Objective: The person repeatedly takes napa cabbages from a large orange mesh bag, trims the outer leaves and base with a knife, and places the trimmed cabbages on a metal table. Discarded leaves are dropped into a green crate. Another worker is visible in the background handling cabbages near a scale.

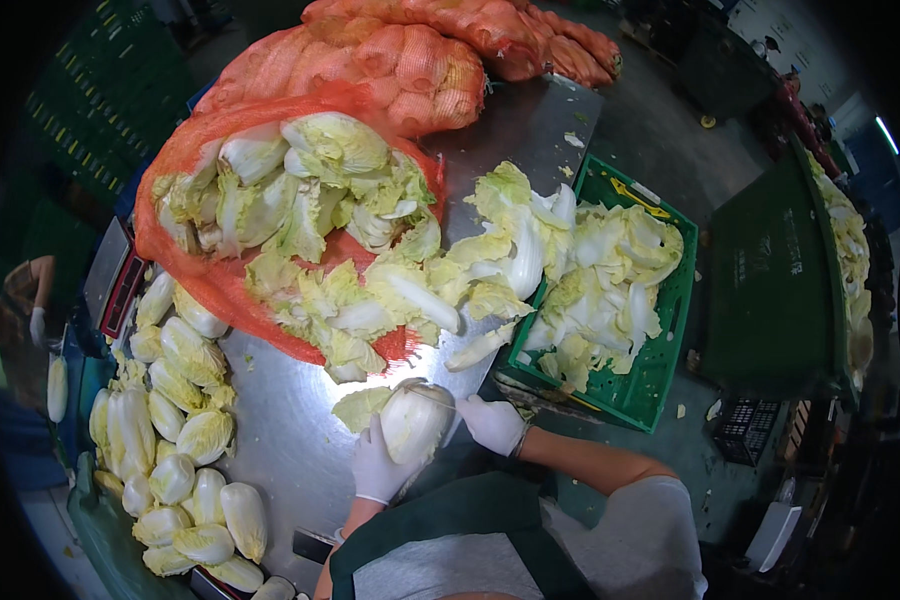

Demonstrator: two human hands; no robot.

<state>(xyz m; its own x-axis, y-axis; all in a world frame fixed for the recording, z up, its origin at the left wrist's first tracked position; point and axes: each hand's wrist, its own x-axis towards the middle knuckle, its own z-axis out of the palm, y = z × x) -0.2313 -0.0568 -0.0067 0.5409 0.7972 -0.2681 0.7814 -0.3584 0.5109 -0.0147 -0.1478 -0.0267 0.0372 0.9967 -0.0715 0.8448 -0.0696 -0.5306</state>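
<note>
My left hand [378, 466], in a white glove, grips a pale napa cabbage head [416, 420] from its lower left side, holding it over the steel table [290, 440]. My right hand [491, 423], also gloved, is closed just right of the cabbage on what looks like a thin knife [436, 398], whose blade lies across the top of the head. A loose green leaf [358, 408] lies on the table beside the cabbage.
An open orange net sack [185, 270] spills cabbages and loose leaves over the table. Trimmed heads [175, 440] are piled at the left. A green crate [660, 370] of cut leaves stands on the right, with a green bin [770, 270] beyond. Full net sacks [420, 50] lie at the back. Another person [25, 300] stands far left.
</note>
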